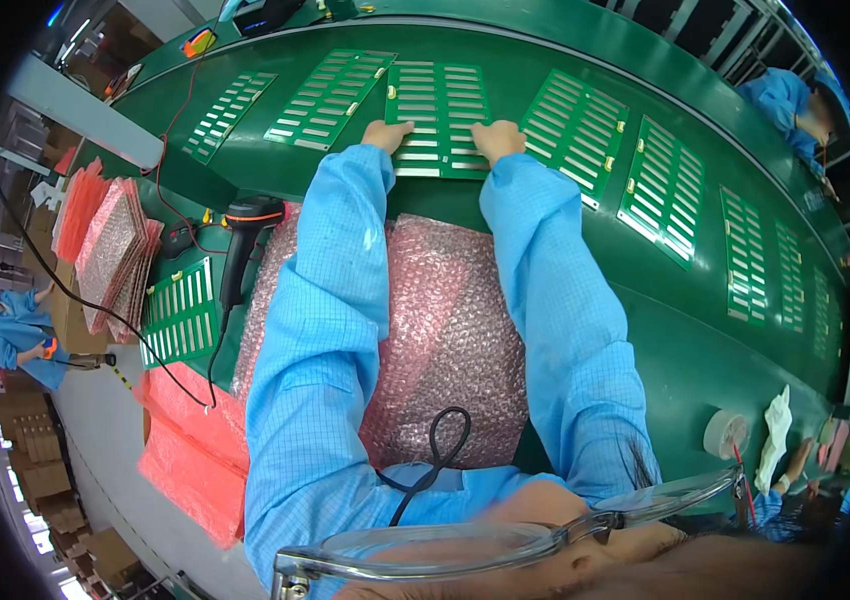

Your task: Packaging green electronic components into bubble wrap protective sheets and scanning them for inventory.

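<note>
Both of my arms, in blue checked sleeves, reach forward over the green bench. My left hand (pixel 386 135) grips the left edge of a green circuit board (pixel 439 110) with rows of pale strips, its thumb lying on top. The board's right edge is in my right hand (pixel 499 141), thumb also on top. The undersides of my fingers are hidden. Similar boards lie beside it, one to the left (pixel 330 100) and one to the right (pixel 575 132). Between my forearms, pink bubble-wrap bags (pixel 450 330) lie flat, with a loop of black cord (pixel 450 440) above them.
A black handheld scanner (pixel 245 225) stands left of my arm, near another green board (pixel 182 312). Bubble-wrap bags (pixel 115 250) and a red-pink sheet (pixel 195 450) lie further left. A tape roll (pixel 723 436) sits at right. Co-workers are at far left (pixel 20 325) and far right (pixel 783 100).
</note>
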A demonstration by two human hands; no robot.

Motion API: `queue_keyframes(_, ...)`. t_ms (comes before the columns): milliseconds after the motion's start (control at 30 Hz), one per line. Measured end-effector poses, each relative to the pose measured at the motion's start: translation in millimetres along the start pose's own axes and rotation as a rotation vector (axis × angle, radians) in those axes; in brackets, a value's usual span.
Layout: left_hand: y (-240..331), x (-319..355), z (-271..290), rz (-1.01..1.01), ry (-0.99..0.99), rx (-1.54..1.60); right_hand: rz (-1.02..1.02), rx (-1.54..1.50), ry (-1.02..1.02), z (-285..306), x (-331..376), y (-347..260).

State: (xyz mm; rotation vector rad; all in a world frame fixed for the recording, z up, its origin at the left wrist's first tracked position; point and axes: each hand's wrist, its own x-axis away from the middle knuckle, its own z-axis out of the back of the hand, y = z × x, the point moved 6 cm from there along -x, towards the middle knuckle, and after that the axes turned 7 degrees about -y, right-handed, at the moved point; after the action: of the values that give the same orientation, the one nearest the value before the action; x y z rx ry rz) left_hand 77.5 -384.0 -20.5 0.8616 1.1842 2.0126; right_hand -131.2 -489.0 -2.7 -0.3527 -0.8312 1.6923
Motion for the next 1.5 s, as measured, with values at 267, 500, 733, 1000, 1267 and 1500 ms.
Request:
queue_keyframes(267,109,155,-1,-0.489,-0.182,0.311,0.384,-0.916,-0.166,99,80,22)
queue_keyframes(500,28,466,-130,-0.594,-0.349,-0.796,0.485,-1.187,0.109,218,247,157)
queue_keyframes(733,-9,466,-176,-0.76,0.224,-1.024,0.347,-1.381,0.013,187,360,237)
queue_keyframes(1000,37,460,-95,-0.602,-0.085,-0.319,0.302,-1.42,-0.253,197,429,265)
queue_keyframes(1267,57,463,-88,-0.591,0.005,-0.466,0.24,-1.308,-0.473,190,437,252)
queue_keyframes(1500,87,465,-61,-0.682,-0.264,-0.085,0.255,-1.351,-0.415,190,437,262)
